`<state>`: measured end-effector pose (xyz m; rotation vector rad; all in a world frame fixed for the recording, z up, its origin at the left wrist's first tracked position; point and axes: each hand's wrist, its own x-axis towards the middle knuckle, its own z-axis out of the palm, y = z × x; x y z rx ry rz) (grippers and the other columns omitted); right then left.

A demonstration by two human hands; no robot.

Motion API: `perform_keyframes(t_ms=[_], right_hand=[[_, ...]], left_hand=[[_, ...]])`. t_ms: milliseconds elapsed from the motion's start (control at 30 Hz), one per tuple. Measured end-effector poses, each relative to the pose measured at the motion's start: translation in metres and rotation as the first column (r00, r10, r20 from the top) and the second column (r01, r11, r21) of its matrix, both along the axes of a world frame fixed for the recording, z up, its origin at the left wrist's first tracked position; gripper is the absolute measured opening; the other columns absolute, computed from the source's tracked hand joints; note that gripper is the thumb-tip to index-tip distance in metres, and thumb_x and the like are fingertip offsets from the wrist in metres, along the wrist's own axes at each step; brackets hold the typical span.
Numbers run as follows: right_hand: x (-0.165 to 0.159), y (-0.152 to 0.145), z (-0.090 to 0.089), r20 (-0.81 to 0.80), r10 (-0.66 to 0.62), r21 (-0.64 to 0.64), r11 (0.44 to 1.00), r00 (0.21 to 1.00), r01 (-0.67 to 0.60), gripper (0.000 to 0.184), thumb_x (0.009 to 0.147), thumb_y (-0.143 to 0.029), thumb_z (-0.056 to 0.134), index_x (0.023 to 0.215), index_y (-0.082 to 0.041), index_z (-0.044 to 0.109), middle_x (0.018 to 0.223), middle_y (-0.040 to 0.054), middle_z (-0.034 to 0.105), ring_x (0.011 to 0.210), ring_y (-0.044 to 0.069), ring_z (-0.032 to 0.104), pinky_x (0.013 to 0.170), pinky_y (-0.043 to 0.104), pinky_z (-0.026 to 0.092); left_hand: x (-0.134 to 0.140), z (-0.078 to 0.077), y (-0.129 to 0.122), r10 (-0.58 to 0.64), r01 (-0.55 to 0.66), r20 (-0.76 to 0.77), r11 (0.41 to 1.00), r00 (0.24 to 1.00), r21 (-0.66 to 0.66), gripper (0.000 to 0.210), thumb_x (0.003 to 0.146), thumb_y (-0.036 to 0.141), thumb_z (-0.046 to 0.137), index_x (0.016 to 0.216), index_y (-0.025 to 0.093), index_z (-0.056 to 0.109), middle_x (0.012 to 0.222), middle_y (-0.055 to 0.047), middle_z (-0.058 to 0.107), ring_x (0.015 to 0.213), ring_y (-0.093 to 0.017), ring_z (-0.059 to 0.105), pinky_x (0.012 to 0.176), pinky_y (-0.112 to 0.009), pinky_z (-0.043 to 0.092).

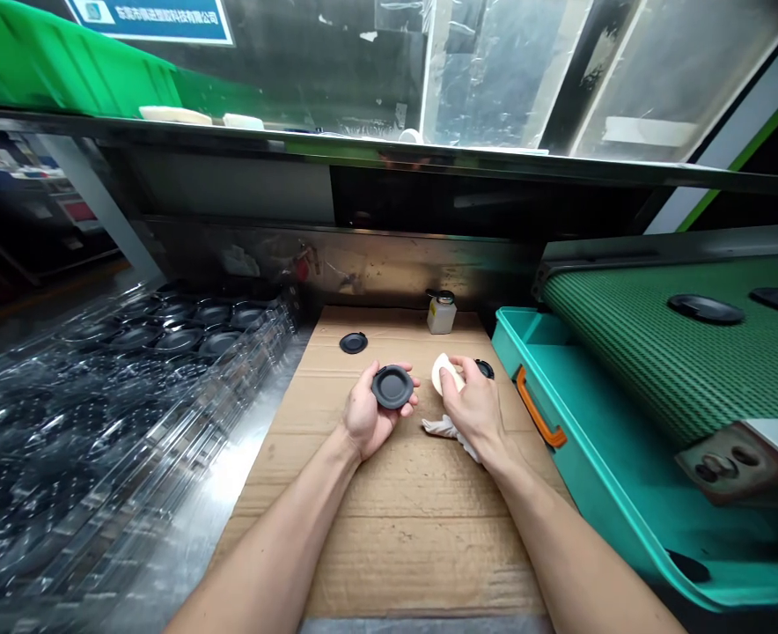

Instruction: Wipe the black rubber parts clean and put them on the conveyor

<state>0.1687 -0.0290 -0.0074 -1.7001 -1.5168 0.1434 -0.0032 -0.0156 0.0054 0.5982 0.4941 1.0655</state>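
In my left hand (pixel 361 416) lies a round black plastic lid (pixel 392 387), its recessed face turned up and the fingers curled around its edge. My right hand (pixel 474 401) pinches a white, rounded pad (pixel 443 373) a little to the right of that lid, not touching it. Below the right hand a crumpled white cloth (pixel 443 428) rests on the cardboard (pixel 363 511). Another black lid (pixel 353 342) sits farther back on the left, and a dark round piece (pixel 485 369) is partly hidden behind the right hand.
A small bottle with a dark top (pixel 441 313) stands at the back of the cardboard. On the left are clear trays (pixel 184 414) of black parts. A teal bin (pixel 600 493) with an orange handle stands right, beside a green conveyor belt (pixel 653 352) carrying black lids (pixel 706 309).
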Motion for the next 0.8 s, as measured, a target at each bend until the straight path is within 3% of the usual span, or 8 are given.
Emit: perform_keyframes(t_ms=[233, 333, 400, 500, 633, 733, 800], right_hand=[[0.002, 0.000, 0.002, -0.019, 0.003, -0.005, 1.000, 1.000, -0.003, 0.032, 0.091, -0.040, 0.047, 0.111, -0.020, 0.062, 0.098, 0.0093, 0.071, 0.088, 0.025, 0.065, 0.075, 0.034, 0.048], [-0.009, -0.005, 0.006, -0.124, 0.030, 0.045, 0.999, 0.992, -0.024, 0.033, 0.093, -0.041, 0.045, 0.114, -0.020, 0.058, 0.101, 0.0086, 0.070, 0.089, 0.023, 0.065, 0.076, 0.032, 0.049], [-0.022, -0.010, 0.008, -0.167, 0.118, 0.071, 0.992, 0.979, -0.108, 0.035, 0.093, -0.041, 0.046, 0.120, -0.021, 0.054, 0.102, 0.0078, 0.070, 0.087, 0.022, 0.066, 0.074, 0.030, 0.050], [-0.039, -0.015, 0.009, -0.056, 0.233, 0.055, 0.972, 0.971, -0.230, 0.038, 0.093, -0.039, 0.047, 0.126, -0.021, 0.050, 0.106, 0.0086, 0.069, 0.089, 0.022, 0.067, 0.076, 0.029, 0.050], [-0.048, -0.014, 0.009, 0.145, 0.170, 0.042, 0.983, 0.975, -0.178, 0.037, 0.095, -0.035, 0.040, 0.127, -0.019, 0.050, 0.109, 0.0116, 0.067, 0.092, 0.024, 0.067, 0.077, 0.030, 0.050], [-0.047, -0.012, 0.009, 0.210, 0.233, 0.024, 0.970, 0.950, -0.243, 0.034, 0.096, -0.032, 0.037, 0.125, -0.020, 0.051, 0.111, 0.0112, 0.066, 0.092, 0.023, 0.066, 0.076, 0.030, 0.050], [-0.046, -0.011, 0.010, 0.212, 0.195, 0.019, 0.979, 0.958, -0.204, 0.034, 0.097, -0.032, 0.037, 0.124, -0.019, 0.051, 0.106, 0.0115, 0.067, 0.090, 0.023, 0.067, 0.075, 0.030, 0.050]], left_hand=[[-0.002, -0.002, 0.004, 0.006, -0.004, 0.029, 0.998, 1.000, -0.059, 0.045, 0.094, 0.043, 0.040, 0.101, 0.006, 0.065, 0.097, -0.021, 0.068, 0.071, -0.021, 0.065, 0.053, -0.027, 0.046], [0.001, -0.005, 0.004, 0.009, -0.006, 0.037, 0.997, 0.999, -0.075, 0.034, 0.093, 0.035, 0.046, 0.105, 0.008, 0.064, 0.108, -0.018, 0.068, 0.086, -0.024, 0.067, 0.070, -0.033, 0.053], [0.005, -0.008, 0.004, 0.019, -0.015, 0.056, 0.998, 0.998, -0.067, 0.029, 0.093, 0.030, 0.048, 0.105, 0.010, 0.065, 0.111, -0.016, 0.067, 0.096, -0.025, 0.066, 0.082, -0.038, 0.053], [0.011, -0.012, 0.003, 0.018, -0.015, 0.088, 0.999, 0.996, -0.035, 0.027, 0.093, 0.028, 0.049, 0.104, 0.011, 0.066, 0.111, -0.014, 0.068, 0.106, -0.025, 0.063, 0.093, -0.038, 0.050], [0.014, -0.015, 0.001, 0.089, -0.088, 0.078, 0.996, 0.993, -0.008, 0.025, 0.093, 0.027, 0.049, 0.103, 0.012, 0.066, 0.109, -0.012, 0.069, 0.108, -0.023, 0.062, 0.097, -0.038, 0.048], [0.015, -0.015, 0.000, 0.152, -0.151, 0.046, 0.988, 0.987, -0.015, 0.022, 0.092, 0.025, 0.051, 0.100, 0.012, 0.067, 0.109, -0.012, 0.069, 0.109, -0.022, 0.062, 0.098, -0.035, 0.047], [0.015, -0.014, -0.001, 0.157, -0.156, 0.048, 0.987, 0.986, -0.027, 0.021, 0.092, 0.025, 0.051, 0.099, 0.012, 0.066, 0.108, -0.012, 0.069, 0.108, -0.022, 0.062, 0.097, -0.035, 0.048]])
